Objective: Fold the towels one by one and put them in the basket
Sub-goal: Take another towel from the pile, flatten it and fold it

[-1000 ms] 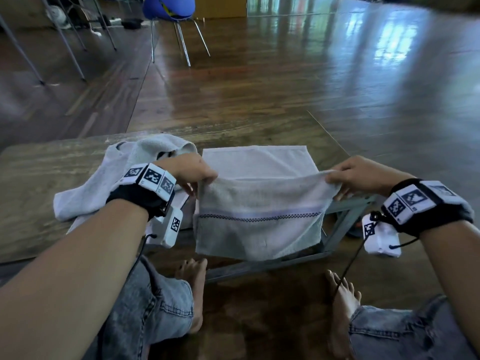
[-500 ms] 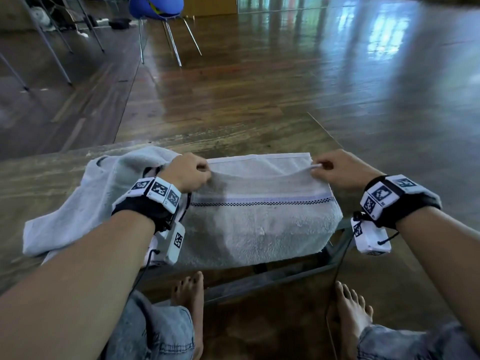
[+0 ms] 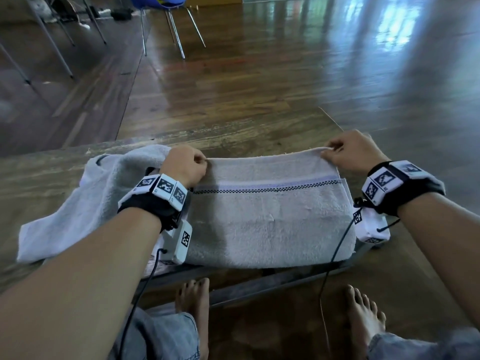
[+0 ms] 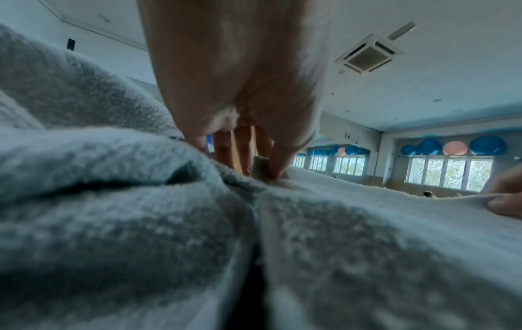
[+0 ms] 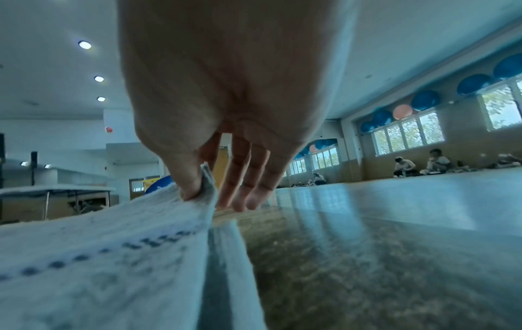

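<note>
Terry-cloth towel (image 3: 270, 219) is lying doubled across the middle of the frame on the wooden tabletop (image 3: 233, 133), its near fold hanging over the lower edge while a person is pinching its two far corners. At centre left, the left hand (image 3: 184, 166) is holding one corner between thumb and fingertips; at centre right, the right hand (image 3: 348, 152) is doing the same, thumb pressing the hem against the forefinger, the other fingers hanging loose, as the right wrist view shows. Each grip is closed on cloth, not spread. Pulling the corners apart is keeping the far edge taut and straight, which seems meant to line the top layer up with the one beneath, the checked stripe (image 3: 267, 188) running level between the hands. A second towel (image 3: 85, 198) is lying rumpled at left, touching the first, apparently waiting its turn. No basket is showing in any view. By this look, the fold is only half made.
</note>
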A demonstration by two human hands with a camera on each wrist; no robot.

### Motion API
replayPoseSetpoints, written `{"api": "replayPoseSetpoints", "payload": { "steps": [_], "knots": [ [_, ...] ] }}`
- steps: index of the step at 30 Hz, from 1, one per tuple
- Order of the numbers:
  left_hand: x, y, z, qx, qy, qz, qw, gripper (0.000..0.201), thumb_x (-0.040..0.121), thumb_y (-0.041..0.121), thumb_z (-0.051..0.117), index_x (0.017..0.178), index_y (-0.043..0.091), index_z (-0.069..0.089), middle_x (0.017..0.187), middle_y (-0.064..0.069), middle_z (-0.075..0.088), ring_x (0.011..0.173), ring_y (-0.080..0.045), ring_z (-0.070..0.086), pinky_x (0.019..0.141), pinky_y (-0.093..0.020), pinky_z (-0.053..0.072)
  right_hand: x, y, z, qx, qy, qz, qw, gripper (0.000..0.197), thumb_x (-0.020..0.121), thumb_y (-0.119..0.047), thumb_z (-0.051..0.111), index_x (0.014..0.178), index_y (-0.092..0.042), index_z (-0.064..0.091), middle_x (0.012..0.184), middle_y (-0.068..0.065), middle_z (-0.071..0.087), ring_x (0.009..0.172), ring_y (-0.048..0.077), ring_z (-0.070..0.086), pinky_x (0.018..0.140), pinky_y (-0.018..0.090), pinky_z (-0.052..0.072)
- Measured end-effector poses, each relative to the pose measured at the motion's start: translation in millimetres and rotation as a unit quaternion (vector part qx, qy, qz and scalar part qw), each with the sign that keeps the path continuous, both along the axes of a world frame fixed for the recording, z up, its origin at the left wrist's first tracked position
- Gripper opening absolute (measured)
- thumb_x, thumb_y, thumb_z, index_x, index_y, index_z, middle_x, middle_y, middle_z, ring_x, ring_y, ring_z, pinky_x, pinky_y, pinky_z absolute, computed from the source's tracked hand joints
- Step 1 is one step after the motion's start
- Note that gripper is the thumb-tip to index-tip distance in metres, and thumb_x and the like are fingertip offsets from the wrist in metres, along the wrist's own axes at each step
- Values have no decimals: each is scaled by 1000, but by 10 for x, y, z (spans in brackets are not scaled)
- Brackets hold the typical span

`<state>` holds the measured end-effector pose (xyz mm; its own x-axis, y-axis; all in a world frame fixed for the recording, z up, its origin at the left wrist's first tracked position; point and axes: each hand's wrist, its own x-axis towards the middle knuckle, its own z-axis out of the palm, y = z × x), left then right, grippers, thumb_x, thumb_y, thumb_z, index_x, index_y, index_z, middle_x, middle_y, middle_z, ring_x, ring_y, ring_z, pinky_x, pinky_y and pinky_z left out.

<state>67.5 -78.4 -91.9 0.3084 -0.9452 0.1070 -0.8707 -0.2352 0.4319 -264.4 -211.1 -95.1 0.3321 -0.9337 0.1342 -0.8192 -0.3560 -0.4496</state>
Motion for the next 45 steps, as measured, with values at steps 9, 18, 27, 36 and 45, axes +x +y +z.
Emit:
{"api": "replayPoseSetpoints", "payload": {
  "steps": [9, 18, 27, 36, 45],
  "knots": [
    [-3, 25, -62, 24, -6, -32, 999, 9, 82, 14, 78, 88, 9, 80, 79, -3, 72, 70, -12, 60, 65, -23, 45, 21, 35, -94, 66, 14, 34, 997, 13, 87, -23, 75, 75, -20, 72, 77, 10, 71, 69, 20, 64, 63, 31, 47],
    [-68, 129, 101, 37, 52, -54, 997, 8, 77, 14, 77, 75, 6, 75, 77, -7, 73, 67, -14, 61, 65, -27, 51, -113, 146, 39, 128, -112, 60, 984, 6, 86, -14, 77, 90, -9, 77, 80, 7, 71, 72, 13, 59, 70, 27, 46],
    [-109, 231, 270, -5, 69, -30, 997, 8, 74, 13, 81, 82, 10, 80, 74, -7, 74, 65, -14, 61, 66, -30, 52, -203, 267, 48, 77, -217, 41, 972, 7, 84, -23, 79, 80, -27, 75, 74, -10, 71, 60, -8, 62, 62, 8, 49],
    [-43, 276, 269, -26, 92, 28, 995, 13, 74, 13, 83, 86, 10, 80, 71, -3, 72, 61, -7, 57, 57, -21, 43, -250, 286, 37, 45, -201, 5, 979, 13, 91, -13, 71, 90, -25, 75, 84, 0, 72, 75, 11, 63, 74, 25, 50],
    [-74, 293, 281, -60, 88, 34, 994, 20, 67, 12, 88, 84, 11, 76, 76, -5, 71, 66, -9, 61, 59, -15, 41, -250, 279, 43, 36, -195, -3, 980, 19, 83, -7, 78, 96, -21, 74, 81, -1, 69, 77, 12, 63, 82, 29, 54]
  ]
}}
